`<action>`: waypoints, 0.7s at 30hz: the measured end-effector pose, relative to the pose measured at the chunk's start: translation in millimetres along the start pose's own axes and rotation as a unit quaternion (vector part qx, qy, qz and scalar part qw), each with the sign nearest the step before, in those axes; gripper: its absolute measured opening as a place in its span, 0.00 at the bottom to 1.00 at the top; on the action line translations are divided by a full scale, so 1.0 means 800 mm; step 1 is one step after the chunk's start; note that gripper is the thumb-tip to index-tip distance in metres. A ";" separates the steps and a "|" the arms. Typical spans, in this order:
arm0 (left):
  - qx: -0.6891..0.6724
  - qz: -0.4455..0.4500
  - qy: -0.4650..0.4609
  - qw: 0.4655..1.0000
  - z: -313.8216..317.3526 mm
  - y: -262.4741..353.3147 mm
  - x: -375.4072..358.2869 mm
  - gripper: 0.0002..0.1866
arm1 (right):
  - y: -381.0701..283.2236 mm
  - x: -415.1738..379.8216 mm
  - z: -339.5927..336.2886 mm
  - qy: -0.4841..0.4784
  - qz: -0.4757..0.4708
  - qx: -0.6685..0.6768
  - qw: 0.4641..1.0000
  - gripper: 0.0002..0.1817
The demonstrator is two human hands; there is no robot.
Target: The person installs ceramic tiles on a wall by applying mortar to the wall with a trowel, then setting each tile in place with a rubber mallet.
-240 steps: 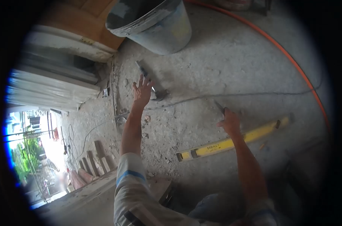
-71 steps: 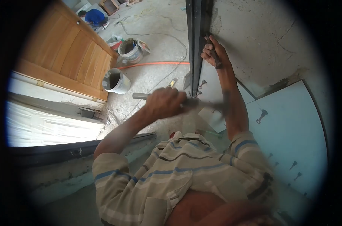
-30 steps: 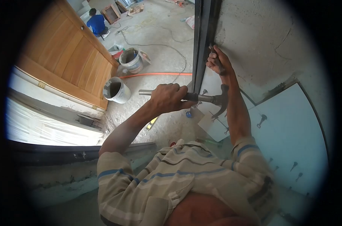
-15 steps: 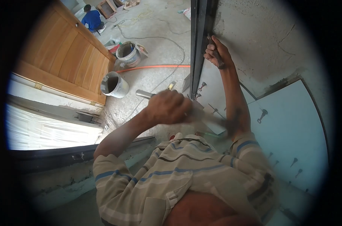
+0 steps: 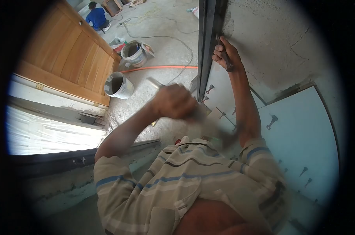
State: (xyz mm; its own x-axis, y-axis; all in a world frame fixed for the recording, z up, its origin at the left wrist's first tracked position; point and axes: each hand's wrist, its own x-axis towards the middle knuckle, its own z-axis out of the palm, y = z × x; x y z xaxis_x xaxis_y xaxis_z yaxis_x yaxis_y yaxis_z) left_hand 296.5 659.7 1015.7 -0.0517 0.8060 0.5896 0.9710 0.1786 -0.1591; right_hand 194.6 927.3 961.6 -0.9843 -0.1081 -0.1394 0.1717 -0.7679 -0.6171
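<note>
My left hand (image 5: pixel 174 102) is closed around a hammer, whose pale handle end (image 5: pixel 154 82) sticks out beyond the fist. Its head side is smeared by motion, near my right forearm. My right hand (image 5: pixel 227 54) is higher up, wrapped round a dark chisel (image 5: pixel 226 58) that points up beside the black metal frame (image 5: pixel 207 51). The chisel's tip is close to the grey wall (image 5: pixel 263 47) where it meets the frame. The exact contact there cannot be made out.
Large pale tiles (image 5: pixel 302 125) with several dark tile-levelling clips (image 5: pixel 272 122) are at the right. Two buckets (image 5: pixel 119 86), an orange hose (image 5: pixel 162 67) and cables lie on the floor. A wooden door (image 5: pixel 64 51) leans left; a person in blue (image 5: pixel 96 17) crouches far back.
My left hand has shifted slightly left, and the hammer's handle end has tipped up, its head side still blurred. My right hand and the chisel stay put.
</note>
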 end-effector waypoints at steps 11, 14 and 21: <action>0.053 -0.158 -0.085 0.982 0.015 -0.022 -0.016 0.23 | -0.001 0.001 0.001 0.009 -0.003 -0.015 1.000 0.09; 0.026 -0.173 -0.091 0.980 0.015 -0.007 0.003 0.22 | -0.001 -0.007 0.012 0.032 -0.009 -0.018 0.999 0.09; 0.030 -0.232 -0.118 0.965 0.021 -0.028 -0.026 0.22 | 0.000 0.001 0.013 0.048 -0.011 -0.035 0.998 0.11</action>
State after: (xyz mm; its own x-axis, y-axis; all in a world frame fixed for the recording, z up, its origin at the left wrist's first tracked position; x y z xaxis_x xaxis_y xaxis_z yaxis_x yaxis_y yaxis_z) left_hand 271.6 648.4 993.7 -0.5369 0.7359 0.4125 0.8154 0.5781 0.0299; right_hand 193.0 920.7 969.7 -0.9802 -0.0284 -0.1959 0.1554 -0.7234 -0.6727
